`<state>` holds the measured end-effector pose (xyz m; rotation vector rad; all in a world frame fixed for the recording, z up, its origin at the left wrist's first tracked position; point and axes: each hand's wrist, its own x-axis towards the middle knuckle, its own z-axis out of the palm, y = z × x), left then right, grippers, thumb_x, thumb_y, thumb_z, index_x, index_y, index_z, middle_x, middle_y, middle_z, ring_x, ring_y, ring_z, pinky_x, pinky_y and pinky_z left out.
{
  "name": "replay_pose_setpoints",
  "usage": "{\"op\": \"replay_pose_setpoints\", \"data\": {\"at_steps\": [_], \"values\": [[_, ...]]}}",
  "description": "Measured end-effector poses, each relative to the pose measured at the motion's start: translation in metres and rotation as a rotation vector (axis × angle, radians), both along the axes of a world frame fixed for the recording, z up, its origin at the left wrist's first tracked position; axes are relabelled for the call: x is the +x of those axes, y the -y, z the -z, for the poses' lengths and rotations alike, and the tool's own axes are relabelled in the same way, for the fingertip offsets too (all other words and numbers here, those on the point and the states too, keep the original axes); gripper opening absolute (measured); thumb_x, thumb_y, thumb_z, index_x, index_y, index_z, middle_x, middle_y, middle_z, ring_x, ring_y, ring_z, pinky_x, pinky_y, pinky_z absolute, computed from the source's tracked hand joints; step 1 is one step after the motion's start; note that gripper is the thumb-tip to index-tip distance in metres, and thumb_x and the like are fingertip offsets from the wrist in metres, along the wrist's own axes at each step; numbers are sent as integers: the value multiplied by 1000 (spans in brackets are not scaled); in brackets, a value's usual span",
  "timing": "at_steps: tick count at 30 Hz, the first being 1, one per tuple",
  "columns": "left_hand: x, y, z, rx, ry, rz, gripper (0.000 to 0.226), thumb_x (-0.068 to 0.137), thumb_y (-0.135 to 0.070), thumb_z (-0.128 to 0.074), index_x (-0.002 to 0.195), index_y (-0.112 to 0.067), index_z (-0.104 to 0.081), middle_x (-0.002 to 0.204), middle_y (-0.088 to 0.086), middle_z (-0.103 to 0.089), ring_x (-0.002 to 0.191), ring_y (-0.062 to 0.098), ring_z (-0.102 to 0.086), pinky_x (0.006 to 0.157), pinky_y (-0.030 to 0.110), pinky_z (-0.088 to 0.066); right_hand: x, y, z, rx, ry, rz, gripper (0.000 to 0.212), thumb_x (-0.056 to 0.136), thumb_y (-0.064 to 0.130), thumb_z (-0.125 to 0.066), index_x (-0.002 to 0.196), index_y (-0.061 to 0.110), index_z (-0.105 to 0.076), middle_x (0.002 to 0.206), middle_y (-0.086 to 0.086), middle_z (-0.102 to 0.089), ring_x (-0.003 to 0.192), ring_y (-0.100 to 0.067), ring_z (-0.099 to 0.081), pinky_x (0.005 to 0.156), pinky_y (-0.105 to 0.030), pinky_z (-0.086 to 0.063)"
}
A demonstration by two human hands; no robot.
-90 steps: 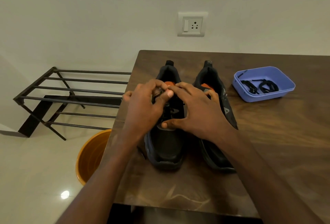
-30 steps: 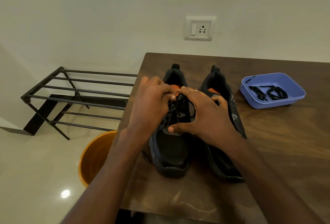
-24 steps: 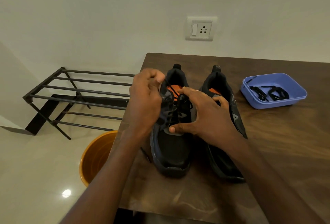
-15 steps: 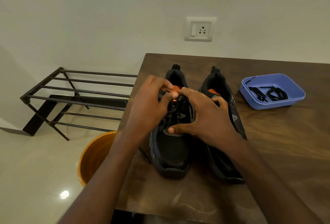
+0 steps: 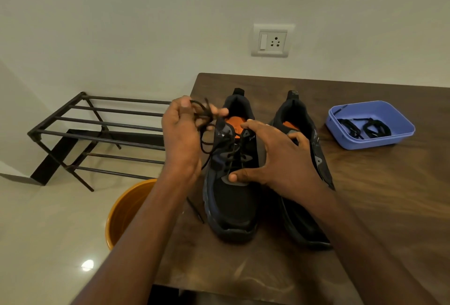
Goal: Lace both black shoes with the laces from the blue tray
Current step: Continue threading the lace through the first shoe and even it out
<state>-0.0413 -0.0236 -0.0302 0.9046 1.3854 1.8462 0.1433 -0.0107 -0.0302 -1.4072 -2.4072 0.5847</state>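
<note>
The left hand [image 5: 181, 134] pinches a thin black lace [image 5: 207, 132] between thumb and fingers and holds it up in loops just left of the left shoe [image 5: 231, 192]. The lace runs down into the holes of that shoe, and one loose end lies on the table [image 5: 379, 202] by the shoe's side. The right hand [image 5: 275, 158] has its fingers spread apart and bent over the top of the same shoe, with the thumb pressing near the bottom of the laced part. Small white writing sits on the shoe by the tongue (too tiny to read). Both shoes are black and soft-looking with orange inside; the right shoe [image 5: 314, 166] stands just beside the left one. The blue tray [image 5: 372, 139], smooth plastic with round corners, sits well apart to the right, with another black lace [image 5: 365, 128] curled inside. The table is dark brown wood with swirly lines.
</note>
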Motion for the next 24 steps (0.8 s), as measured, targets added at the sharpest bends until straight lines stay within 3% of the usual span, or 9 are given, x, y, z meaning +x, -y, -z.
{"op": "replay_pose_setpoints", "data": {"at_steps": [3, 6, 10, 12, 14, 17, 19, 21, 24], "values": [[-6, 1, 1, -59, -39, 123, 23, 113, -18, -35, 101, -9, -53, 65, -1, -54, 55, 20, -60, 57, 27, -52, 0, 1, 0, 5, -10, 10, 105, 65, 80, -74, 154, 45, -30, 163, 21, -31, 149, -4, -27, 123, -45, -4], [-12, 5, 8, -137, -381, 236, 25, 108, -21, -53, 91, -8, -65, 59, 3, -59, 52, 18, -57, 58, 28, -52, -1, 1, 2, 19, -15, 9, 105, 65, 80, -73, 155, 44, -31, 163, 21, -31, 148, -4, -28, 123, -46, -4], [-13, 11, 14, -152, -891, 129, 45, 103, -37, -61, 62, -17, -65, 51, -1, -58, 44, 12, -55, 48, 28, -46, -1, -1, 2, 15, -12, 7, 105, 66, 80, -73, 155, 46, -29, 164, 21, -29, 149, -4, -27, 123, -46, -2], [-15, 10, 18, -160, -1075, 37, 29, 100, -38, -64, 73, -26, -65, 58, -10, -59, 51, 8, -56, 54, 25, -47, -1, -1, 2, 7, -12, -1, 102, 67, 79, -73, 154, 47, -29, 164, 22, -29, 150, -3, -26, 122, -46, -1], [-16, 9, 18, -140, -1096, -9, 6, 97, -33, -66, 102, -31, -65, 84, -13, -67, 72, 2, -64, 78, 36, -59, -2, -1, 2, 3, -8, -7, 93, 73, 74, -74, 152, 48, -30, 164, 23, -28, 150, -3, -25, 123, -50, -1], [-20, 4, 22, -107, -1029, 105, 36, 96, -22, -66, 130, -29, -57, 127, -10, -63, 112, 7, -62, 100, 50, -53, -8, -1, 5, 40, -104, 40, 64, 89, 57, -69, 146, 48, -40, 158, 23, -38, 146, -3, -32, 123, -52, -1], [-24, 4, 21, -95, -1025, 316, 40, 99, -25, -65, 136, -35, -53, 142, -15, -55, 127, 0, -53, 107, 39, -49, -14, 0, 7, 105, -144, 75, 49, 97, 43, -64, 143, 47, -47, 153, 20, -45, 142, -4, -39, 122, -53, -7], [-29, 5, 25, -151, -1020, 506, 47, 96, -34, -69, 134, -50, -46, 140, -29, -47, 124, -15, -47, 101, 19, -43, -21, 0, 9, 164, -76, 84, 47, 100, 36, -59, 145, 43, -48, 153, 14, -47, 140, -10, -44, 121, -56, -13], [-32, 4, 31, -213, -1001, 484, 60, 84, -47, -80, 133, -47, -46, 137, -28, -47, 113, -11, -51, 91, 11, -40, -26, -4, 12, 220, -59, 107, 39, 97, 30, -64, 136, 36, -58, 143, 10, -57, 128, -16, -56, 117, -56, -28]]}}
